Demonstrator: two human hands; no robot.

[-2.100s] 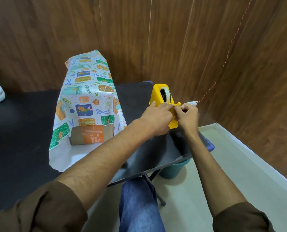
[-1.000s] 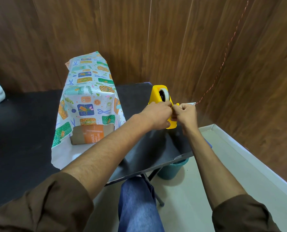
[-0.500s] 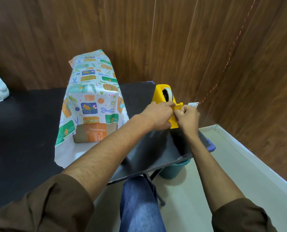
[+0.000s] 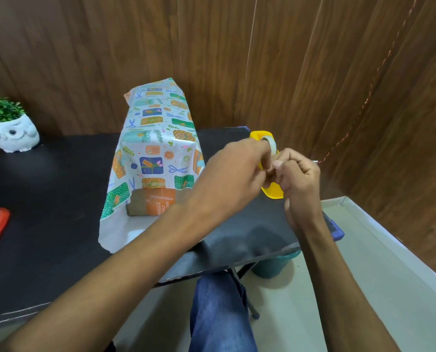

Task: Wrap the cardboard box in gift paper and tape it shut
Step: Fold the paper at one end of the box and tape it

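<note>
1. The step looked like pulling a strip of tape (image 4: 269, 144) off the dispenser (image 4: 272, 193). Nothing on the box was taped yet.
2. The box (image 4: 156, 203) sat on the table (image 4: 46, 199), left of the hands. The paper (image 4: 158, 128) was only draped over its top and sides, with the near cardboard end bare.
3. The left hand (image 4: 233, 174) and right hand (image 4: 298, 179) met right in front of the dispenser, clear of the box.
4. The fingers (image 4: 279, 165) on both hands were curled, tips pinched narrow. I'd guess they were on the tape end, but the strip itself was too thin to see.
5. Next it'd need a clean tear, then one hand flattening the paper while the other sticks the strip down.
</note>
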